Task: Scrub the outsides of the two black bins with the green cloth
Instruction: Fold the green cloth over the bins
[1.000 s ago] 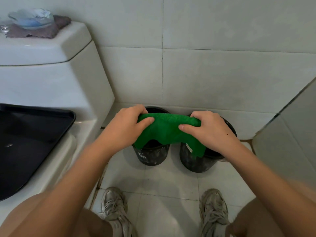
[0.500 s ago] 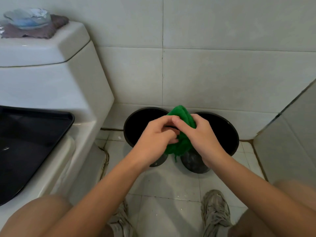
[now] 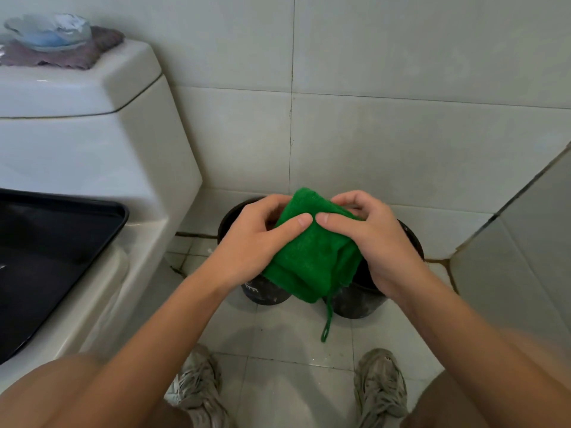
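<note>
Two black bins stand side by side on the floor against the tiled wall, the left bin (image 3: 265,293) and the right bin (image 3: 360,304); both are largely hidden behind my hands. I hold the folded green cloth (image 3: 312,261) in the air above and in front of them. My left hand (image 3: 253,245) grips its left side and my right hand (image 3: 377,239) grips its right side, thumbs meeting on top. A thin green loop (image 3: 327,319) dangles from the cloth's lower edge.
A white toilet with its tank (image 3: 92,143) fills the left side, and a black tray (image 3: 46,257) lies on it. A cloth and a glass dish (image 3: 49,32) sit on the tank lid. A wall corner (image 3: 509,242) juts in at the right. My shoes (image 3: 380,384) stand on the tiled floor.
The cloth was stretched wide between my hands, then bunched up; now it is folded into a compact pad held by both hands, with its loop hanging down.
</note>
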A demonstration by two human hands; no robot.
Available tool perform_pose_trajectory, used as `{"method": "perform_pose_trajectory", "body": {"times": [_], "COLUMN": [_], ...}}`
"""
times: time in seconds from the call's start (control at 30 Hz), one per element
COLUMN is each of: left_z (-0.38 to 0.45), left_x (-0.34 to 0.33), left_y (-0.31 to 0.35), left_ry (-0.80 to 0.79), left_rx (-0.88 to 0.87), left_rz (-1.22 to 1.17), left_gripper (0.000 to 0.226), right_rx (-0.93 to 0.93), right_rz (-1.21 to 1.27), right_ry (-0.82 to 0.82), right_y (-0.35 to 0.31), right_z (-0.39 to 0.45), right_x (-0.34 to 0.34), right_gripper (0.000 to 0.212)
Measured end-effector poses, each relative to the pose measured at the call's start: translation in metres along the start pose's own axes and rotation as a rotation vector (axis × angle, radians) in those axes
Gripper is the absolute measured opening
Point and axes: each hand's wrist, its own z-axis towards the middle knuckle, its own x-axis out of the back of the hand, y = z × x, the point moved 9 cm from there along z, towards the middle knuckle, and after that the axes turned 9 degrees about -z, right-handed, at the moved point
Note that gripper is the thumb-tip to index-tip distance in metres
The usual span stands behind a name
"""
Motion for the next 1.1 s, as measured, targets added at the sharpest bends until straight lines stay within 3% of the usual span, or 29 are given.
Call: {"method": "perform_pose_trajectory", "body": {"times": [0.1, 0.17, 0.3, 0.43, 0.53, 0.63, 0.7, 0.77, 0.87, 0.97, 1.1], "left_z": [-0.001, -0.003, -0.004, -0.003, 0.0, 0.0, -0.001, -0.004, -0.008, -0.008, -0.011], "left_x": [0.004, 0.004, 0.007, 0.011, -0.001, -0.015, -0.009, 0.001, 0.012, 0.009, -0.006], "left_y": [-0.007, -0.008, -0.009, -0.009, -0.024, -0.028, -0.021, -0.023, -0.025, -0.017, -0.009], "left_ry": [0.123, 0.187, 0.286, 0.361, 0.246, 0.118, 0.176, 0.296, 0.456, 0.434, 0.312], "left_rx": [0.015, 0.03, 0.002, -0.017, 0.162, 0.245, 0.162, 0.122, 0.114, 0.075, 0.074], "left_rz": [-0.106, -0.23, -0.268, 0.012, -0.129, -0.267, -0.236, -0.218, -0.228, -0.203, -0.287], "left_gripper": [0.016, 0.012, 0.011, 0.019, 0.037, 0.025, 0.023, 0.024, 0.014, 0.013, 0.026], "right_rx": [-0.111, -0.181, -0.245, -0.163, -0.114, 0.008, 0.035, 0.069, 0.45, 0.659, 0.585], "right_rz": [0.226, 0.438, 0.573, 0.381, 0.306, 0.122, -0.029, -0.235, -0.476, -0.545, -0.49], "right_ry": [0.1, 0.068, -0.057, 0.065, 0.216, 0.266, 0.251, 0.315, 0.466, 0.257, 0.098], "right_y": [0.022, 0.031, 0.03, 0.031, 0.033, 0.021, 0.02, 0.02, -0.012, -0.022, -0.017], "right_z": [-0.005, -0.008, -0.01, -0.008, -0.005, 0.0, 0.003, 0.002, -0.018, -0.026, -0.02], "right_x": [-0.005, -0.019, -0.037, -0.026, -0.01, -0.001, -0.005, -0.003, -0.005, -0.037, -0.048], "right_gripper": [0.056, 0.075, 0.066, 0.041, 0.022, 0.015, 0.021, 0.044, 0.051, 0.049, 0.059]}}
